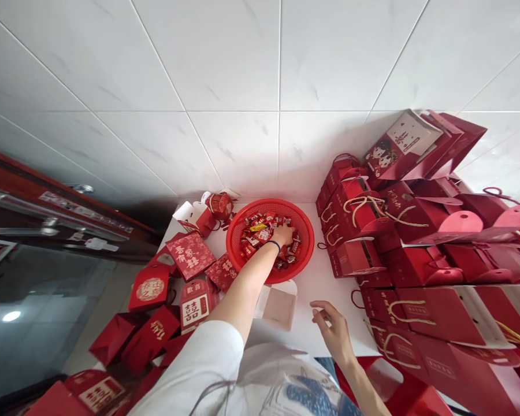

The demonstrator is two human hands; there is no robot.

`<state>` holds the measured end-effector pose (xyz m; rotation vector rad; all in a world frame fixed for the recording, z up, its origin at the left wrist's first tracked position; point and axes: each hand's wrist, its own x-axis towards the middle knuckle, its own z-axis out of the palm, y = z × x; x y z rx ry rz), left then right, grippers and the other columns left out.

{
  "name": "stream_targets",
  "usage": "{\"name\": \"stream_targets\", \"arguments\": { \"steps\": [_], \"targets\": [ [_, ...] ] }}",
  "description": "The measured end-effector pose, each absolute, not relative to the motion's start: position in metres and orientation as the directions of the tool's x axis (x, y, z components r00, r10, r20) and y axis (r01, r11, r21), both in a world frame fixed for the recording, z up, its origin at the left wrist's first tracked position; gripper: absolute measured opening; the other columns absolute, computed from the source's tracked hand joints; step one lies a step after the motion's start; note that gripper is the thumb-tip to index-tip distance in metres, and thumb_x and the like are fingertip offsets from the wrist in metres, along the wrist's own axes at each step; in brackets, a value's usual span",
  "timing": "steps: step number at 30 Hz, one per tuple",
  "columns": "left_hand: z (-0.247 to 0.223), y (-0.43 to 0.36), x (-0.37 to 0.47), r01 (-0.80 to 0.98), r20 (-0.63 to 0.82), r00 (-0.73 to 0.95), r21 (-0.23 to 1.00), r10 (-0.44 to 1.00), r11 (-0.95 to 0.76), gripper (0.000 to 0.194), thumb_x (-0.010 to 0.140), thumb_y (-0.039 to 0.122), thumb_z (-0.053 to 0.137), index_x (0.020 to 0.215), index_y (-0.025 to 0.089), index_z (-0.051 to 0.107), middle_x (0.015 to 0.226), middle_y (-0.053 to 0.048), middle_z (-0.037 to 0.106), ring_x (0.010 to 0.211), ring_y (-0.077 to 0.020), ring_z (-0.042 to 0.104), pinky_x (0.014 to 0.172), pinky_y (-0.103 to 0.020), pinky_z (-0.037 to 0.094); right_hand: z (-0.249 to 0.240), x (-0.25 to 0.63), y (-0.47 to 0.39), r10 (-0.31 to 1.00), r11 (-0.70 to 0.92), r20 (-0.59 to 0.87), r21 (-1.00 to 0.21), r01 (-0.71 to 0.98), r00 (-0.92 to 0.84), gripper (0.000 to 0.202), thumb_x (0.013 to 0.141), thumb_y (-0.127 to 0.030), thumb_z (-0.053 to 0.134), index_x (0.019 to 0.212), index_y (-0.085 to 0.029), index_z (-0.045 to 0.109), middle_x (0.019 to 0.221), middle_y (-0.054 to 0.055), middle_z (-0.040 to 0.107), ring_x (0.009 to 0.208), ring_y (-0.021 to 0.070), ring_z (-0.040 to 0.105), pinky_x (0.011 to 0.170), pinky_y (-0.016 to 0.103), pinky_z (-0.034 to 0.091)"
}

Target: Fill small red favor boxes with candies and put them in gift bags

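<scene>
My left hand [282, 234], with a dark band at the wrist, reaches into a round red plastic basket [307, 254]. It touches the wrapped candies [255, 234] heaped inside, mostly red with a yellow one among them. Its fingertips sink into the pile, so any grip there is hidden. Below the basket lies an open box [279, 306], its pale inside showing. To the right of that box, my right hand [330, 328] hovers with nothing in it, the fingers loosely bent and the thumb apart.
Red gift boxes with rope handles [407, 312] are stacked along the right, with red paper bags [416, 144] on top at the back. More red boxes [190, 254] crowd the left side of the white table [316, 289]. A tiled wall [242, 133] rises behind.
</scene>
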<state>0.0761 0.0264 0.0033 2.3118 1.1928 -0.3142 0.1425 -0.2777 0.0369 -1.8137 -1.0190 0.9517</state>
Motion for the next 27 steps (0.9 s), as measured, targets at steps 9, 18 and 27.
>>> {"name": "stream_targets", "arguments": {
  "steps": [9, 18, 27],
  "targets": [
    [0.02, 0.013, 0.008, 0.75, -0.374, 0.585, 0.587, 0.719, -0.304, 0.023, 0.077, 0.015, 0.062, 0.097, 0.019, 0.073, 0.1, -0.008, 0.076, 0.097, -0.0251, 0.068, 0.087, -0.03, 0.051, 0.044, 0.142, -0.244, 0.925, -0.259, -0.19, -0.949, 0.181, 0.329, 0.039, 0.083, -0.057, 0.06, 0.086, -0.02, 0.072, 0.082, 0.009, 0.073, 0.064, 0.0202, 0.066, 0.065, 0.032, 0.054],
    [0.052, -0.082, -0.029, 0.103, -0.284, 0.589, 0.955, 0.757, 0.278, 0.04, 0.088, 0.047, 0.055, 0.086, 0.011, 0.073, 0.083, -0.009, 0.073, 0.085, -0.0221, 0.066, 0.082, -0.033, 0.05, 0.06, 0.123, -0.21, 0.907, -0.277, -0.347, -0.918, -0.283, 0.239, 0.053, 0.073, -0.058, 0.077, 0.11, -0.021, 0.068, 0.092, 0.009, 0.075, 0.069, 0.0211, 0.067, 0.07, 0.036, 0.055],
    [0.042, -0.08, 0.012, 0.316, -0.174, 0.679, 0.946, 0.713, -0.07, 0.031, 0.096, 0.036, 0.053, 0.104, 0.016, 0.075, 0.111, -0.009, 0.075, 0.105, -0.0204, 0.067, 0.094, -0.029, 0.05, 0.054, 0.125, -0.218, 0.871, -0.326, -0.443, -0.844, -0.426, 0.21, 0.046, 0.061, -0.051, 0.087, 0.091, -0.018, 0.073, 0.079, 0.005, 0.073, 0.068, 0.0187, 0.064, 0.065, 0.031, 0.051]
  ]
}}
